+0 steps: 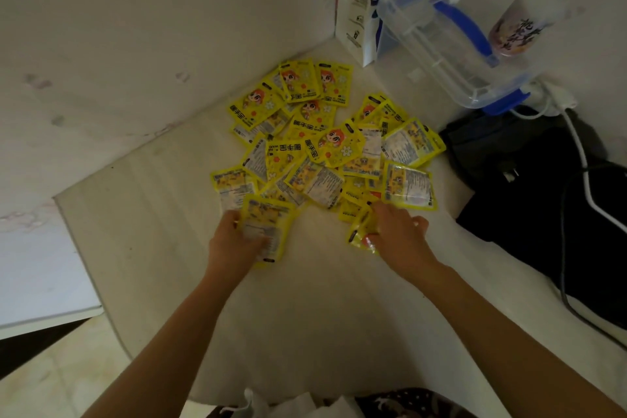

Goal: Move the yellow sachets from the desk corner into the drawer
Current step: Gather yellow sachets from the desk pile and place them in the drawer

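A pale desk [305, 309] runs into a wall corner at twelve o'clock, and a loose heap of yellow sachets [322, 146] covers that corner, some face up with a cartoon figure, others showing printed backs. At the heap's seven o'clock edge the left hand [234, 241] grips one sachet [268, 231], thumb across its printed side and fingers curled beneath. At five o'clock of the heap the right hand [400, 237] lies knuckles up, fingers bent around a crumpled sachet [361, 234]. At one o'clock stands a clear plastic container [451, 44] with blue clips. At three o'clock a black bag [529, 187] rests, a white cable [576, 142] trailing over it.
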Action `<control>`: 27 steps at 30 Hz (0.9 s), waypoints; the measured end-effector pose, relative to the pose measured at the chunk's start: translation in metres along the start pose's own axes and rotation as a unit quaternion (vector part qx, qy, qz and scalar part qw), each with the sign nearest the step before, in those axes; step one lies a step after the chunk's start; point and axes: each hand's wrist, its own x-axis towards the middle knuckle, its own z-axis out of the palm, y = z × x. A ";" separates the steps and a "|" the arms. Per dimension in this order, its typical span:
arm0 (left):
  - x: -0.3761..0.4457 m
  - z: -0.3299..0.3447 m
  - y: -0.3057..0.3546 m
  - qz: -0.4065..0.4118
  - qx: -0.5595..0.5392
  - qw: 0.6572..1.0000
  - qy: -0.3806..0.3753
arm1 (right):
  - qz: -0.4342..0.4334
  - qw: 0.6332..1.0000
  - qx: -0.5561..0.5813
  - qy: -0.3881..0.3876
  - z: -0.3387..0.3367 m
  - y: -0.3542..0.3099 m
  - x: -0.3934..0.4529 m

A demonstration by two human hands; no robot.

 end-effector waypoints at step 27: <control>0.066 0.005 0.016 -0.126 0.044 0.980 0.149 | 0.055 0.996 -0.067 0.034 -0.039 0.047 0.060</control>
